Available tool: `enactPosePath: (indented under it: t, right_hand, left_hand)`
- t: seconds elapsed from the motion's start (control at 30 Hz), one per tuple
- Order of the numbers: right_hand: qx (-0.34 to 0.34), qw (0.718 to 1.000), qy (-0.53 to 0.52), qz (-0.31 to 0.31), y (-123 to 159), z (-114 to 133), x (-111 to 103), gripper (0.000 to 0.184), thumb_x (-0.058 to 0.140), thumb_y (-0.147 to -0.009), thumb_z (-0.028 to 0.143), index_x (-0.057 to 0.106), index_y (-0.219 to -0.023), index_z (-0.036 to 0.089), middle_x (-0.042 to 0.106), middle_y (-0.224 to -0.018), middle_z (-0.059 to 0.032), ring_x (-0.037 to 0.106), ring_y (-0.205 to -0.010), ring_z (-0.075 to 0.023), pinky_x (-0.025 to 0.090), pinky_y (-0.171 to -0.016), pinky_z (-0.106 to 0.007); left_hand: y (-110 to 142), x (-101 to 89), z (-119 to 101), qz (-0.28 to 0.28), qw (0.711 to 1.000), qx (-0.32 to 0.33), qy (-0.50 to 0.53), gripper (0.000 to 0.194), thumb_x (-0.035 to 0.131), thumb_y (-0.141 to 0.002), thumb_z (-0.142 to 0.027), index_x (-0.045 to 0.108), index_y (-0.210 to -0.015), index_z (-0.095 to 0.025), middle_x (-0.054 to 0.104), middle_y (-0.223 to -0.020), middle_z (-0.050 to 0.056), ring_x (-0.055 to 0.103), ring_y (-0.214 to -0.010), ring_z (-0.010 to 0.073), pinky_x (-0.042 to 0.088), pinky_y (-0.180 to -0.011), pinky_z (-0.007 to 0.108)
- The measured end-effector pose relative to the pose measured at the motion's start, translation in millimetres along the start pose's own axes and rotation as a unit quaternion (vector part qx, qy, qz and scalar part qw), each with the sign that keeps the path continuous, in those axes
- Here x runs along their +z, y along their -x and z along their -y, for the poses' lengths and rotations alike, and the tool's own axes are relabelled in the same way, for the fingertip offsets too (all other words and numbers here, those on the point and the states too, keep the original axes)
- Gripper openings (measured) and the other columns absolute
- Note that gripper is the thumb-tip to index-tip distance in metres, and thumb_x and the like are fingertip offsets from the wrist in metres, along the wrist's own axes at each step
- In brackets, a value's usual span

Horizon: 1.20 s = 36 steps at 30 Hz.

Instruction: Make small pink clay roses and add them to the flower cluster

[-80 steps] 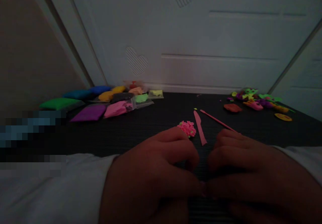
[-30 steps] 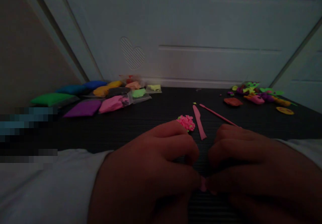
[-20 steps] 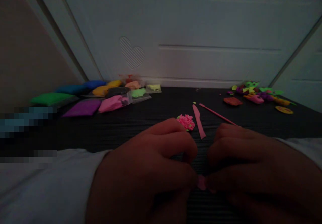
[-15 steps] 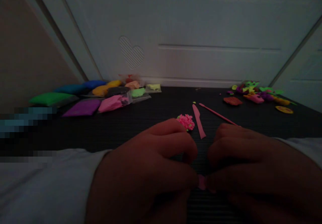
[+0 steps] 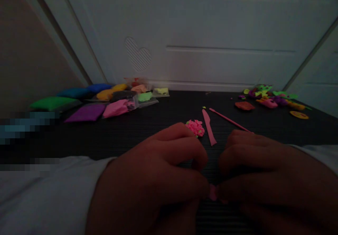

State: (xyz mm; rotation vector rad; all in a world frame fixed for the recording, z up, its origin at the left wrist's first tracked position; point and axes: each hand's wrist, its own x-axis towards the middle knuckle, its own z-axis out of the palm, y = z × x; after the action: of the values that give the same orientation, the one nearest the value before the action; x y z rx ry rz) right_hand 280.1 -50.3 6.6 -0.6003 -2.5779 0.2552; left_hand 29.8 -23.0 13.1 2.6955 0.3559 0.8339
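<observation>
My left hand and my right hand are close to the camera, curled, with their fingertips meeting. Between the fingertips they pinch a small pink piece of clay. Just beyond my left hand a pink clay flower lies on the dark ribbed mat. A pink plastic knife lies beside the flower, and a thin pink stick tool lies to its right. The light is dim.
Several bags of coloured clay lie at the back left: green, blue, purple, pink, yellow. Finished clay shapes sit at the back right. A white panelled door with a heart mark stands behind the mat.
The view has tilted slightly since the oldest frame. Both hands stay pinched together on the pink clay piece, with only small finger movements.
</observation>
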Motion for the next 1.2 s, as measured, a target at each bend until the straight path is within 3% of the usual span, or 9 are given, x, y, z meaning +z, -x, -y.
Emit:
enactPosePath:
  t: [0.2,0.3,0.43,0.6,0.73,0.9,1.0,1.1,1.2]
  right_hand:
    - [-0.021,1.000,0.005,-0.007,-1.9,-0.2,-2.0,0.021,0.051,-0.104,0.019,0.072,-0.104,0.022,0.067,-0.095,0.0018,0.056,-0.082,-0.0152,0.040,-0.074,-0.035]
    - [-0.035,0.999,0.023,-0.008,-3.4,-1.7,-3.1,0.025,0.049,-0.106,0.021,0.073,-0.105,0.023,0.067,-0.093,0.0009,0.055,-0.080,-0.0163,0.038,-0.071,-0.036]
    - [-0.047,0.998,0.036,0.014,-2.9,-3.6,-3.3,0.030,0.047,-0.107,0.021,0.076,-0.104,0.024,0.066,-0.095,0.0000,0.054,-0.079,-0.0171,0.036,-0.070,-0.037]
    - [-0.037,0.999,0.018,0.002,-1.2,-5.4,-4.0,0.026,0.050,-0.106,0.022,0.076,-0.103,0.022,0.066,-0.096,0.0012,0.054,-0.082,-0.0159,0.037,-0.072,-0.036]
    - [-0.028,0.999,0.016,0.004,-0.7,-4.3,-4.2,0.030,0.048,-0.105,0.020,0.076,-0.094,0.021,0.065,-0.094,0.0016,0.053,-0.080,-0.0149,0.038,-0.071,-0.036]
    - [-0.014,1.000,0.003,-0.027,-1.9,-0.8,-2.3,0.024,0.051,-0.100,0.014,0.074,-0.098,0.020,0.067,-0.092,0.0011,0.057,-0.080,-0.0141,0.042,-0.074,-0.034]
    - [-0.005,0.999,-0.005,-0.034,-1.5,1.1,-1.9,0.024,0.054,-0.095,0.010,0.076,-0.101,0.021,0.068,-0.094,0.0019,0.059,-0.082,-0.0132,0.043,-0.075,-0.033]
    - [0.013,1.000,-0.006,-0.027,0.0,1.9,-2.1,0.025,0.055,-0.095,0.009,0.075,-0.103,0.021,0.068,-0.096,0.0026,0.059,-0.083,-0.0125,0.044,-0.075,-0.032]
    - [0.014,1.000,-0.007,-0.022,0.6,1.2,-2.0,0.021,0.055,-0.099,0.013,0.075,-0.102,0.021,0.069,-0.096,0.0020,0.060,-0.084,-0.0127,0.045,-0.075,-0.031]
  left_hand:
    - [4.7,5.2,3.4,0.015,0.999,-0.004,-0.048,0.023,0.063,-0.099,-0.014,0.073,-0.079,-0.022,0.066,-0.089,-0.004,0.057,-0.087,0.0135,0.048,-0.083,0.030]
    - [5.9,6.4,4.2,-0.017,0.997,0.008,-0.079,0.025,0.062,-0.103,-0.025,0.074,-0.082,-0.025,0.067,-0.090,-0.005,0.058,-0.087,0.0137,0.048,-0.078,0.029]
    - [5.7,6.5,1.9,0.022,0.998,0.005,-0.067,0.022,0.064,-0.099,-0.019,0.074,-0.080,-0.024,0.068,-0.089,-0.003,0.058,-0.088,0.0151,0.049,-0.083,0.032]
    - [1.5,3.5,0.6,-0.001,0.998,0.012,-0.060,0.024,0.063,-0.096,-0.013,0.074,-0.077,-0.022,0.067,-0.088,-0.003,0.057,-0.085,0.0132,0.047,-0.075,0.029]
    - [-1.2,0.2,2.3,0.019,0.998,0.028,-0.055,0.021,0.065,-0.091,-0.010,0.074,-0.076,-0.021,0.067,-0.088,-0.003,0.058,-0.084,0.0125,0.047,-0.076,0.030]
    - [4.3,3.9,1.9,0.022,0.997,0.021,-0.078,0.015,0.067,-0.099,-0.023,0.076,-0.087,-0.027,0.066,-0.093,-0.006,0.057,-0.085,0.0126,0.047,-0.077,0.029]
    - [6.7,5.9,1.1,0.001,0.999,0.006,-0.054,0.020,0.062,-0.096,-0.015,0.077,-0.086,-0.025,0.065,-0.091,-0.006,0.057,-0.086,0.0118,0.046,-0.074,0.028]
    - [5.0,3.8,2.4,-0.020,1.000,-0.007,-0.011,0.023,0.060,-0.090,-0.008,0.077,-0.096,-0.024,0.064,-0.093,-0.005,0.059,-0.088,0.0113,0.048,-0.082,0.026]
    - [1.5,-0.2,4.1,0.018,1.000,-0.003,0.015,0.024,0.067,-0.081,-0.008,0.077,-0.097,-0.023,0.064,-0.092,-0.004,0.060,-0.089,0.0130,0.049,-0.095,0.027]
